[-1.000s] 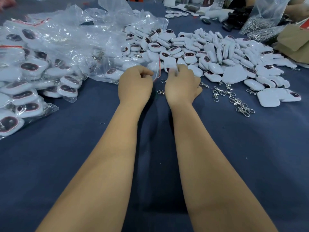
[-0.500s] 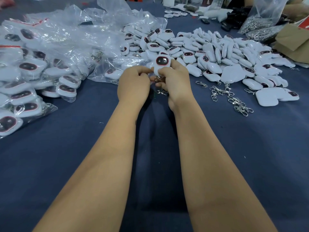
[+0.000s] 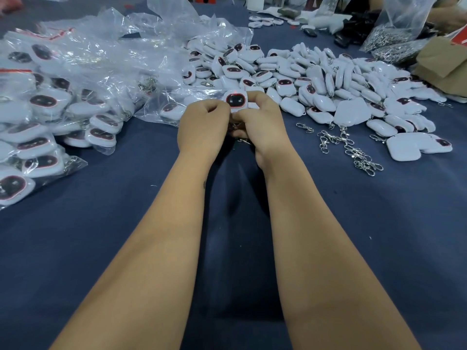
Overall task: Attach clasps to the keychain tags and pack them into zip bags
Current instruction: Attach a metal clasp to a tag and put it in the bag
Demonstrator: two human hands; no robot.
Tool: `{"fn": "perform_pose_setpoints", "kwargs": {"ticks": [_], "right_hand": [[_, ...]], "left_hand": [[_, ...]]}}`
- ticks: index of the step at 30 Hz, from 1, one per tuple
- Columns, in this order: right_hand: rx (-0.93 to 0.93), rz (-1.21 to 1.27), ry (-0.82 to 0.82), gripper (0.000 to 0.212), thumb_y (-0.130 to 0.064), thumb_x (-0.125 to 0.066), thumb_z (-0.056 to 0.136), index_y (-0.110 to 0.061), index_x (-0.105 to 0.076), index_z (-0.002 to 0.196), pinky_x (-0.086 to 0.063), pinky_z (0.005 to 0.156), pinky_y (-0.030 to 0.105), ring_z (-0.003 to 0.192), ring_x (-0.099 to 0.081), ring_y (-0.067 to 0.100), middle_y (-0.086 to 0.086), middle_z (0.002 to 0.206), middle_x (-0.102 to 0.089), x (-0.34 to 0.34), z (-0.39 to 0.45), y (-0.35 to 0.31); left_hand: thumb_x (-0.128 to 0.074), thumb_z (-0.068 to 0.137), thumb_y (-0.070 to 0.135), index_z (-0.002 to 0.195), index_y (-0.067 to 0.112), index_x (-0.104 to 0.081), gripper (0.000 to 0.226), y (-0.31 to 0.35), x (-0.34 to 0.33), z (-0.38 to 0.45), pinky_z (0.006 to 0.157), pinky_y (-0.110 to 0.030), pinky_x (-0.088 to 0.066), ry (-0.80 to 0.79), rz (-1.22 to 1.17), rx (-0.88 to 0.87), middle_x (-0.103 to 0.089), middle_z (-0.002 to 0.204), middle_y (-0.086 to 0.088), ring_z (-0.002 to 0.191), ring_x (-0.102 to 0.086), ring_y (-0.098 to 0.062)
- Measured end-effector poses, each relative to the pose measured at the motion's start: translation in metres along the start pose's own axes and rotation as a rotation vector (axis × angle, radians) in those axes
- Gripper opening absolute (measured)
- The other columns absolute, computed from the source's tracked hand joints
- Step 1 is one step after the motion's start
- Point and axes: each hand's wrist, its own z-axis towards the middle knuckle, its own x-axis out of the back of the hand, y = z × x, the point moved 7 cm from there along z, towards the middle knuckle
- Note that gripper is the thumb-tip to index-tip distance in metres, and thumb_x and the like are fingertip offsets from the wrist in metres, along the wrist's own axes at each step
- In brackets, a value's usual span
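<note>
One white keychain tag with a dark, red-rimmed face stands upright between my two hands, above the blue cloth. My left hand pinches its left side with curled fingers. My right hand grips its right and lower side. A metal clasp shows just below my right hand; whether it is hooked on the tag is hidden. A big heap of loose white tags lies behind and to the right. Loose silver clasps lie at the right.
Clear zip bags filled with tags pile up at the left, with crumpled plastic behind them. A bag of metal clasps and brown cardboard sit at the far right. The blue cloth covers the table.
My hands have drawn back from the heap toward me. They lifted one tag out and turned it upright, face toward me, and now hold it between them.
</note>
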Motion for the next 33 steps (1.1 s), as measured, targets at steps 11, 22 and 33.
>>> {"fn": "perform_pose_setpoints", "kwargs": {"ticks": [11, 22, 33], "right_hand": [[0.088, -0.091, 0.059, 0.014, -0.01, -0.058, 0.088, -0.017, -0.064, 0.078, -0.052, 0.065, 0.031, 0.062, -0.057, 0.01, -0.007, 0.065, -0.063, -0.0035, -0.0003, 0.0012], [0.053, -0.08, 0.119, 0.02, -0.007, -0.056, 0.087, -0.015, -0.071, 0.096, -0.056, 0.079, 0.036, 0.07, -0.065, 0.011, -0.003, 0.077, -0.07, 0.0009, 0.0025, 0.0041], [0.066, -0.111, 0.078, 0.023, -0.001, -0.05, 0.089, -0.019, -0.065, 0.091, -0.056, 0.076, 0.031, 0.066, -0.065, 0.007, -0.013, 0.061, -0.064, -0.0007, 0.0022, 0.0023]], "left_hand": [[-0.05, 0.077, 0.032, 0.047, 0.023, -0.053, 0.031, -0.001, -0.0009, 0.0007, 0.063, -0.035, -0.036, -0.018, -0.016, -0.015, -0.046, 0.046, 0.009, 0.056, -0.04, -0.02], [-0.05, 0.074, 0.032, 0.05, 0.03, -0.058, 0.025, -0.0019, -0.0006, 0.0015, 0.065, -0.032, -0.039, -0.029, -0.028, 0.004, -0.056, 0.056, 0.012, 0.06, -0.046, -0.018], [-0.055, 0.076, 0.035, 0.056, 0.024, -0.056, 0.022, -0.0039, -0.0027, 0.0042, 0.063, -0.034, -0.034, -0.06, -0.014, -0.011, -0.048, 0.05, 0.011, 0.058, -0.04, -0.019]]}}
